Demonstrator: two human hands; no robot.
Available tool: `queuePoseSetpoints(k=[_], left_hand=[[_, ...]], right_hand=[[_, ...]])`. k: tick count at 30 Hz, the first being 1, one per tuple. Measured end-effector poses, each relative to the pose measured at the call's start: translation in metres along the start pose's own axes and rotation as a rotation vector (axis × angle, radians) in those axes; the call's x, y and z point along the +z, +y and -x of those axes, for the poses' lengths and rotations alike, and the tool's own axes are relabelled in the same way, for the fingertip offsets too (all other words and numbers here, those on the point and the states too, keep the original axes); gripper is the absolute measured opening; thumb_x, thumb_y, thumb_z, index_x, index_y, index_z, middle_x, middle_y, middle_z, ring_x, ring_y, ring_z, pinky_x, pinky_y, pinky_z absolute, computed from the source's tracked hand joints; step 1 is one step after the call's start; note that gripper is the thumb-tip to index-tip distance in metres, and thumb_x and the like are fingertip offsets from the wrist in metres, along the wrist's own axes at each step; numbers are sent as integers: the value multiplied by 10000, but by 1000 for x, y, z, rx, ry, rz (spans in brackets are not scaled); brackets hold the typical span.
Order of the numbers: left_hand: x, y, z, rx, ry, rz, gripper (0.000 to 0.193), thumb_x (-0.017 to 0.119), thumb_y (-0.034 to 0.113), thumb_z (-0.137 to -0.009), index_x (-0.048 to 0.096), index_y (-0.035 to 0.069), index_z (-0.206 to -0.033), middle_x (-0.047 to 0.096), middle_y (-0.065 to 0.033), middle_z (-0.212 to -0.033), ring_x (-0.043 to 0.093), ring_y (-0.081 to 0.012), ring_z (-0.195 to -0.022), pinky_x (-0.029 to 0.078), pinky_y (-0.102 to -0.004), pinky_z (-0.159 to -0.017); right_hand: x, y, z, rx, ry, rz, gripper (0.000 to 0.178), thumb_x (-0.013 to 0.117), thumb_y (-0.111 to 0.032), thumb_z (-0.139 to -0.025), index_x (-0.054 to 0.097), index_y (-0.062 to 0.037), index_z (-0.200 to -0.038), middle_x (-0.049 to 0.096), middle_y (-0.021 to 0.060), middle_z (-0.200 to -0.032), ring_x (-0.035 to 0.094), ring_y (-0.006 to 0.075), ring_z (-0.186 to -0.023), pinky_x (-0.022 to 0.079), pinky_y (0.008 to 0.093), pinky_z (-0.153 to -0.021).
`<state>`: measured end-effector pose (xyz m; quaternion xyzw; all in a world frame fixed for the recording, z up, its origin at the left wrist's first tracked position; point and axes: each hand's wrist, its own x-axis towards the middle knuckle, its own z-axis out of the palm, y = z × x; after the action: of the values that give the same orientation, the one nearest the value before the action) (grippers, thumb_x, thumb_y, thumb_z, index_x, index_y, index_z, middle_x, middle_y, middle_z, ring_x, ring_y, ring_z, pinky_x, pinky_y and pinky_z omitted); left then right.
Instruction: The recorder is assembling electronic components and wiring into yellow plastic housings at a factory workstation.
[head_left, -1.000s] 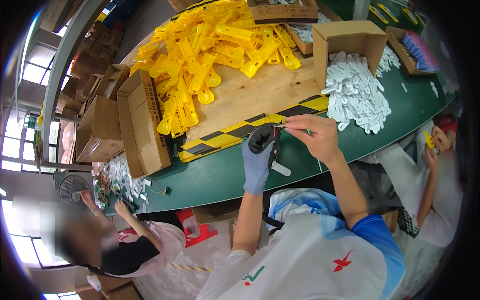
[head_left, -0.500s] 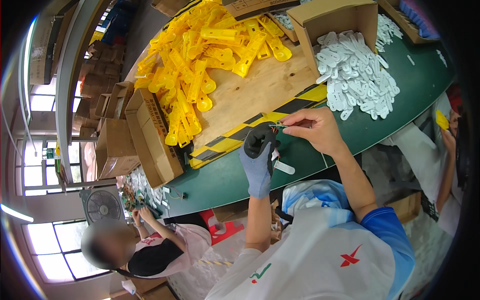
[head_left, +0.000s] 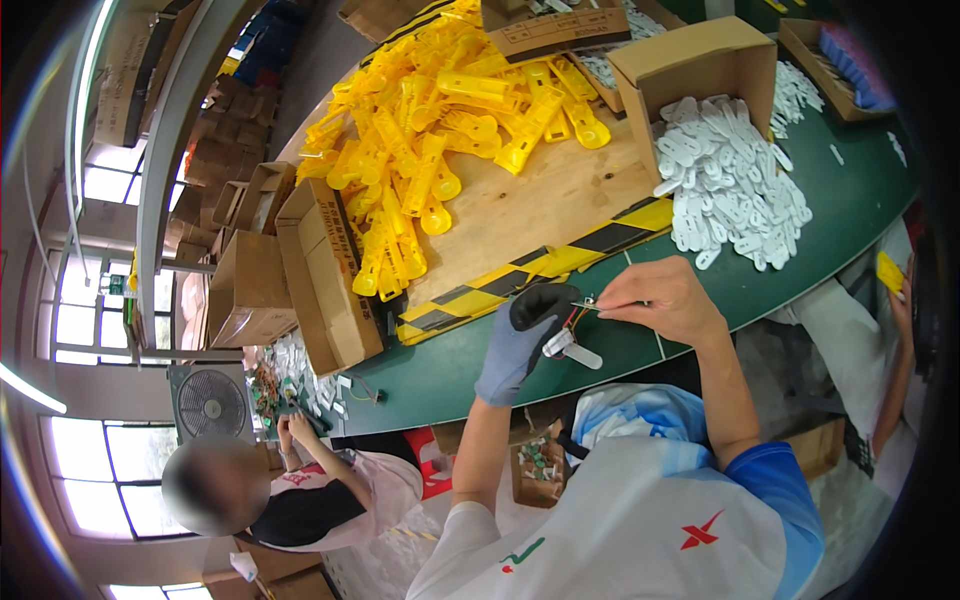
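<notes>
My left hand (head_left: pixel 524 334), in a grey glove with black fingers, is closed at one edge of a small circuit board (head_left: pixel 588 304). From the other side my bare right hand (head_left: pixel 668 300) pinches the same board between thumb and fingertips. Red wires (head_left: pixel 572 320) run down from it toward a small silver-white part (head_left: pixel 558 343) below the glove. Beside that part a white rounded plastic strip (head_left: pixel 583 356) shows over the green tabletop (head_left: pixel 620 345). The glove hides some of the board and wires.
Yellow translucent plastic casings (head_left: pixel 430 130) are heaped on a wooden board (head_left: pixel 570 185) edged with black-yellow tape. White plastic pieces (head_left: pixel 735 185) spill from a cardboard box (head_left: pixel 700 60). An open carton (head_left: pixel 325 285) stands left. Co-workers sit at left (head_left: pixel 335 490) and far right (head_left: pixel 890 340).
The silver-white part on the red wires now shows below my glove, beside the white strip. My left hand has turned, and both hands sit slightly lower in view as the picture shifts.
</notes>
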<state>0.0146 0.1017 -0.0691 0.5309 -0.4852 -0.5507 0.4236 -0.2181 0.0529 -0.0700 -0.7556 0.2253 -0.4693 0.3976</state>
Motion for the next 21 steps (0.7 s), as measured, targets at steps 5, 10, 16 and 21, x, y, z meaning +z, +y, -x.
queuePoseSetpoints(k=[5,10,16,21], left_hand=[[-11,-8,-27,87,113,-69,218,620,15,-901,667,-36,-1108,696,-69,-995,621,-94,-899,493,-240,-824],[-15,23,-129,554,535,-852,530,740,246,-824,557,25,-1270,591,-189,-1212,563,-380,-1109,454,-441,-953],[-40,-9,-206,429,451,-1226,642,792,319,-735,550,42,-1260,571,-178,-1213,508,-371,-1158,410,-459,-987],[-52,-5,-189,636,504,-945,641,826,215,-687,553,39,-1240,596,-167,-1138,551,-364,-1076,444,-442,-943]], right_hand=[[6,9,-6,-54,142,39,151,801,1,-723,729,-21,-853,728,96,-850,708,237,-758,554,294,-671],[8,17,-5,-45,323,-98,202,806,68,-675,733,-4,-849,733,132,-869,716,222,-771,561,287,-699],[-3,7,15,-38,436,-616,200,805,78,-666,734,14,-842,735,149,-892,715,193,-788,564,276,-710],[-4,16,-2,272,375,-450,86,754,55,-788,713,44,-863,730,156,-914,705,169,-796,571,269,-706]])
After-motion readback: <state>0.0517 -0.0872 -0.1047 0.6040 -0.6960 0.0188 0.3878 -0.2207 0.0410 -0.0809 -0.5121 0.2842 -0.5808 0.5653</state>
